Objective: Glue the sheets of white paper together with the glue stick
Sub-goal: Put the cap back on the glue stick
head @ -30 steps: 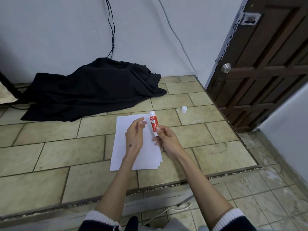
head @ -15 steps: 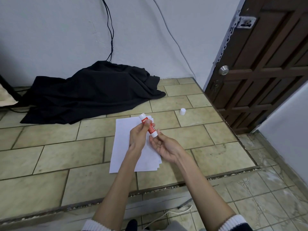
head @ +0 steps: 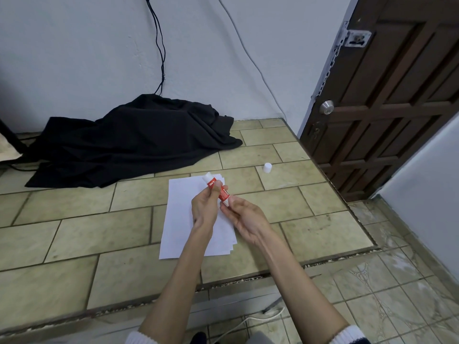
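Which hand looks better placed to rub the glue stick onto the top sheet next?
Left, probably. The left hand grips the glue stick's barrel over the paper stack; the right hand only pinches its lower end. The cap is already off.

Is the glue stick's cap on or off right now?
Off. The glue stick, held in both hands, has no cap; the white cap stands apart on the floor tile, right of the paper.
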